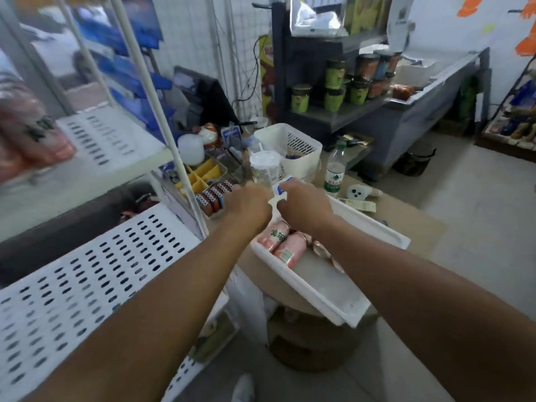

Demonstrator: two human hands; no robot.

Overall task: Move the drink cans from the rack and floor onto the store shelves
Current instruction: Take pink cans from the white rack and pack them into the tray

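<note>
Two pink drink cans (280, 242) lie on their sides in a long white tray (380, 227) on a cardboard-topped stand. My right hand (304, 207) reaches over the tray's far end and grips a white and blue can (282, 188). My left hand (249, 210) is right beside it, against that can, with its back to the camera and its fingers hidden. More pink cans (32, 134), blurred, lie on the upper white perforated shelf (113, 137) at the left. A lower perforated shelf (87, 274) is bare.
Behind the tray are a white slotted basket (301, 161), a lidded plastic cup (265, 166), a water bottle (335, 172) and a box of small red items (213, 197). A grey counter (420, 111) with cup noodles (336, 85) stands farther back. A white shelf post (162, 123) rises at the left.
</note>
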